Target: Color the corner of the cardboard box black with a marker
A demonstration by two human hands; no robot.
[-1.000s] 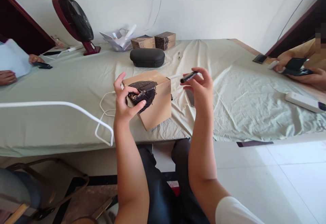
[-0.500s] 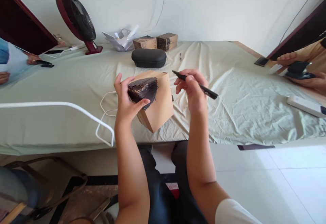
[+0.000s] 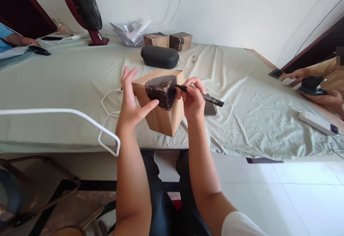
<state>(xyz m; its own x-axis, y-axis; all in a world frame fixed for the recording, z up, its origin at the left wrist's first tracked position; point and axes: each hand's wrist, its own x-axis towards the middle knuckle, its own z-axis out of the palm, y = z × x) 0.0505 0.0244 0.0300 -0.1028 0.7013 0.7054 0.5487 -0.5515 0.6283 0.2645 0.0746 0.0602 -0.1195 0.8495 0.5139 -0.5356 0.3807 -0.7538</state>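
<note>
While its contents cannot be seen, the brown cardboard box point(image 3: 160, 121) stands at the clock's centre, cornerwise, near the front edge of the table, with a scribbled black patch point(image 3: 159, 89) wrapping its upper corner. Past it at twelve o'clock lies a black hard-shell case point(image 3: 159, 58), closed, and behind that two smaller inked cartons point(image 3: 185, 42) sit side by side. At eleven, a translucent plastic bag point(image 3: 130, 38) holds white papers.

The left hand point(image 3: 129, 109) is spread wide around the box's left side, thumb over the patch, fingers well apart and extended. The right hand point(image 3: 194, 101) has its fingers closed on a black marker pen point(image 3: 214, 100), whose tip meets the patch's right edge.

A wrinkled pale-green cloth point(image 3: 242, 96) covers the table; a phone point(image 3: 210, 110) lies at three, partly hidden behind the right hand, and a white cable point(image 3: 108, 103) loops at nine. Between ten and eleven stands a maroon-and-black fan point(image 3: 88, 8). Other people's hands show far off at three, holding a dark object point(image 3: 313, 85), and between nine and ten.
</note>
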